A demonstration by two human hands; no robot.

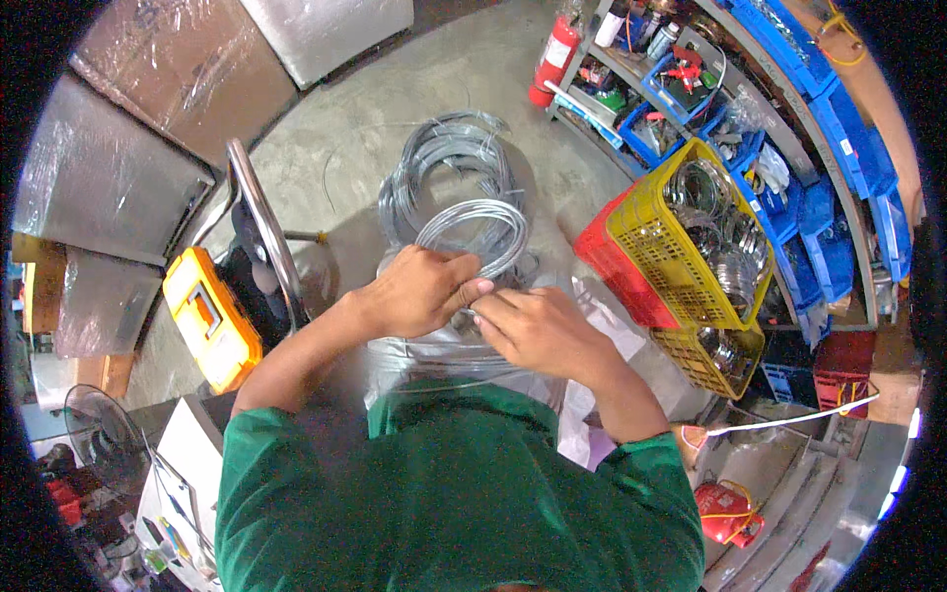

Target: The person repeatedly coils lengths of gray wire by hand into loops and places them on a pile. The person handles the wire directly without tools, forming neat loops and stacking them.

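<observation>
A small coil of silvery wire or thin cable [505,229] hangs from my hands, its loop standing out beyond them. My left hand [424,286] has its fingers wrapped round the near side of this coil. Close against it, my right hand [538,328] pinches with thumb and fingers at the same spot; what lies between those fingertips is hidden. Beyond, a larger pile of grey wire coils [400,187] lies on the floor. More silvery coils [434,355] sit under my wrists, partly covered by my arms.
At right, a yellow crate [631,247] full of metal coils stands beside a red crate [607,266]. Shelves with blue bins [843,138] and a fire extinguisher [555,59] are behind. Left are a chair with a metal frame [261,227], an orange toolbox [209,321] and wrapped boxes [109,158].
</observation>
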